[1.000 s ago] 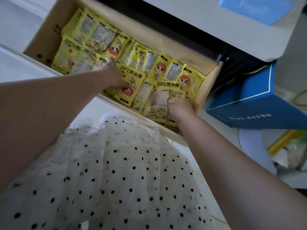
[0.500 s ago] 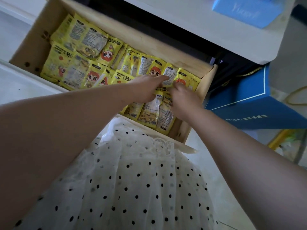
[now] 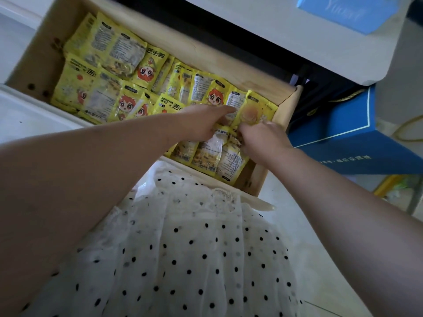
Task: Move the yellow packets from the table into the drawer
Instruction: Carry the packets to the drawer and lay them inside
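Drawer (image 3: 282,124) open, packed with yellow packets (image 3: 119,56). Left hand (image 3: 206,121) flat, pressing packets; right hand (image 3: 263,139) pinching one.

Over the last second the left hand (image 3: 203,121) shifts from the middle of the drawer (image 3: 283,106) toward its right end, meeting the right hand (image 3: 263,139), which moves off the front edge onto the yellow packets (image 3: 206,154) beneath the fingers.
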A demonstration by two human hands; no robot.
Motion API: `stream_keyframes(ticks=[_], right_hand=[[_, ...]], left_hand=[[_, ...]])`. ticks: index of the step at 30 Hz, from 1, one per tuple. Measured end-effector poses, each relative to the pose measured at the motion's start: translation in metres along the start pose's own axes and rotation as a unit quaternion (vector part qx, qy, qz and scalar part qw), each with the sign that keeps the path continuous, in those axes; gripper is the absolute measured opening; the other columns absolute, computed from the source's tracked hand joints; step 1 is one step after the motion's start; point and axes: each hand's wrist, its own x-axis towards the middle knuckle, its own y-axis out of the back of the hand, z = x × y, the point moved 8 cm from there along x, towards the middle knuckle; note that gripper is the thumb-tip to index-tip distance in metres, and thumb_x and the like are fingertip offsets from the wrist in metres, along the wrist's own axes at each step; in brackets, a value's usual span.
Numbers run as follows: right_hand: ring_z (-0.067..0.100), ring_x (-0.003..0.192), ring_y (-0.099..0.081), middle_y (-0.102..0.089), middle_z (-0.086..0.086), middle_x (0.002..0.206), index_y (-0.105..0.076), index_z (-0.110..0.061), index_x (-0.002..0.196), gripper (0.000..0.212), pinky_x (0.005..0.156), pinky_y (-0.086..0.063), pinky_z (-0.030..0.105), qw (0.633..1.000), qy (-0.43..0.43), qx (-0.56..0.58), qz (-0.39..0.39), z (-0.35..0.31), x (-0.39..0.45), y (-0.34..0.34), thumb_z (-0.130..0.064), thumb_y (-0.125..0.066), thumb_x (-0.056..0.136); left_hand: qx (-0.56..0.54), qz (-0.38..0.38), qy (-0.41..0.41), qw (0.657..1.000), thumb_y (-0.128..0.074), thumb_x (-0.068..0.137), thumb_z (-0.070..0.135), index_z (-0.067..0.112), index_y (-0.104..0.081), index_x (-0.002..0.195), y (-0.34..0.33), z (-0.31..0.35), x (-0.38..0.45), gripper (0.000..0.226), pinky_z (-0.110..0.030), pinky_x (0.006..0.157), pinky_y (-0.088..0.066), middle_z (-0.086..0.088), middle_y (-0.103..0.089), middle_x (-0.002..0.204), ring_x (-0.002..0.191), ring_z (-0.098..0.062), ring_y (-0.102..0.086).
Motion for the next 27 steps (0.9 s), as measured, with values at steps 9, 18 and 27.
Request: stream_keyframes(ticks=[9,18,27], right_hand=[[0.021,0.11,-0.058,-0.061,0.001,0.124,-0.054,-0.02,0.123,0.033,0.083,-0.048,0.032,0.949,-0.121,0.284,0.062,0.015,-0.011,0.044,-0.016,-0.056,0.091],[0.016,0.103,-0.06,-0.063,-0.006,0.115,-0.058,-0.023,0.114,0.024,0.084,-0.046,0.027,0.898,-0.161,0.409,0.032,-0.014,-0.102,0.17,-0.023,-0.057,0.09],[0.012,0.1,-0.057,-0.059,-0.009,0.104,-0.059,-0.021,0.112,0.021,0.08,-0.044,0.025,0.921,-0.061,0.385,-0.026,-0.096,-0.2,0.298,-0.023,-0.059,0.091]], left_hand=[[-0.251,0.085,0.123,0.956,-0.06,0.086,0.012,0.027,-0.053,0.129,0.052,-0.022,-0.04,0.046,-0.041,0.083,-0.057,0.007,-0.063,0.112,0.096,-0.017,-0.065],[-0.428,0.164,0.231,0.858,-0.059,0.086,0.013,0.018,-0.06,0.117,0.128,0.026,-0.183,0.032,-0.033,0.075,-0.053,0.005,-0.067,0.098,0.086,-0.016,-0.065],[-0.587,0.259,0.359,0.678,-0.062,0.087,0.011,0.023,-0.059,0.112,0.168,0.07,-0.38,0.028,-0.033,0.087,-0.052,0.005,-0.069,0.102,0.093,-0.011,-0.063]])
